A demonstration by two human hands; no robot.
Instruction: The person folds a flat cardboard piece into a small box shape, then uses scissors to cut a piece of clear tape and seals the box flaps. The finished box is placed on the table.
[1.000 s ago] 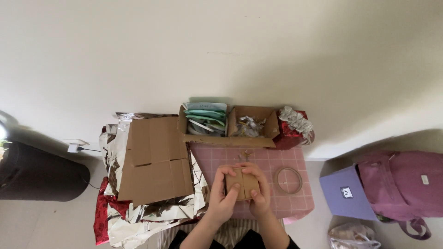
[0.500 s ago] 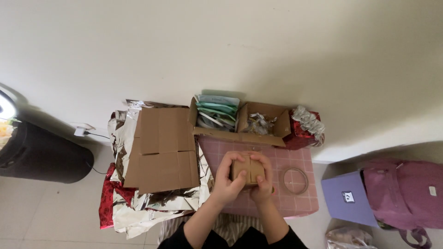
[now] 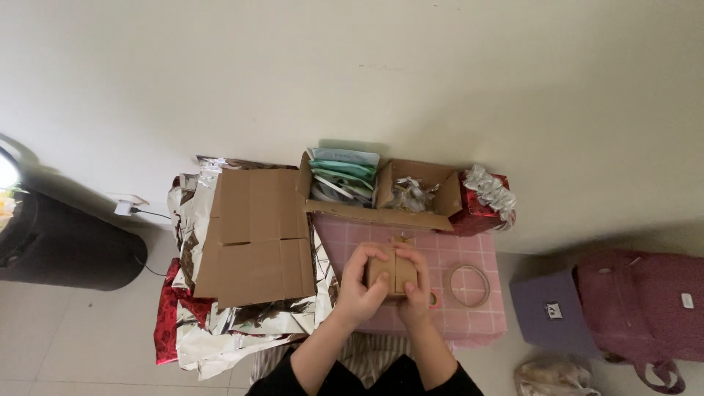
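Note:
Both my hands hold a small brown cardboard box (image 3: 392,270) over a pink gridded mat (image 3: 469,242) on a low table. My left hand (image 3: 359,290) wraps the box's left side and near edge. My right hand (image 3: 416,282) grips its right side, fingers over the top. A roll of clear tape (image 3: 468,286) lies on the mat just right of my right hand.
A flattened brown cardboard sheet (image 3: 253,235) lies left of the mat on silver and red wrapping foil (image 3: 198,337). Behind stand an open carton (image 3: 381,194) with green packets, and a red gift box (image 3: 480,202). A purple box (image 3: 550,312), a maroon backpack (image 3: 645,308) and a black bin (image 3: 59,246) are on the floor.
The view has shifted slightly; my hands stay closed on the small box and have turned it a little on the mat.

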